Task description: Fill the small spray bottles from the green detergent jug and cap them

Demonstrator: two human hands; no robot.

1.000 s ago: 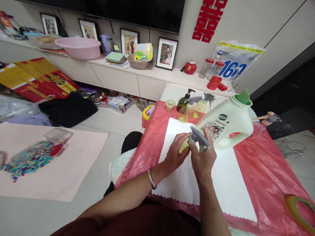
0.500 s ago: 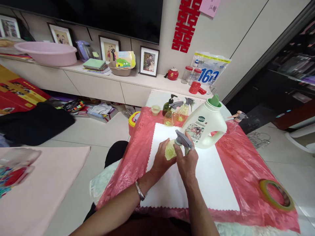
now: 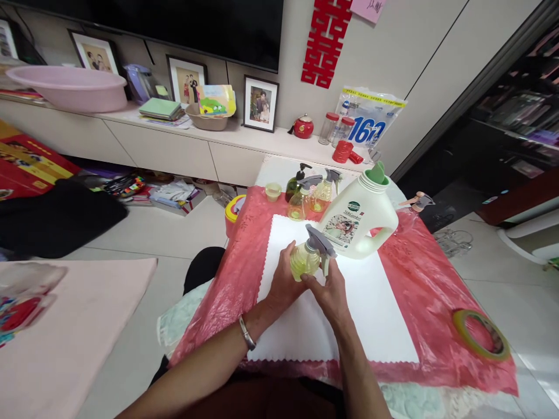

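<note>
A small clear spray bottle (image 3: 304,261) with yellowish liquid and a grey trigger head is held over the white sheet (image 3: 301,331). My left hand (image 3: 285,278) wraps round the bottle's body from the left. On the right, my right hand (image 3: 328,291) has its thumb against the lower body and its fingers behind the bottle, below the trigger; those fingertips are partly hidden. Just beyond stands a large pale green jug (image 3: 358,218) with a handle and a green spout in its open neck. Two more spray bottles (image 3: 299,203) and a dark green pump bottle (image 3: 292,187) stand behind.
Red plastic film (image 3: 218,291) covers the table. A roll of tape (image 3: 480,333) lies at the right, and a small cup (image 3: 273,191) sits at the far left corner. Another spray bottle (image 3: 410,215) is beyond the jug. A low cabinet (image 3: 170,151) runs behind.
My right hand has shifted from the trigger head down to the bottle's lower body. The bottle now shows its side more fully, and the view has moved slightly.
</note>
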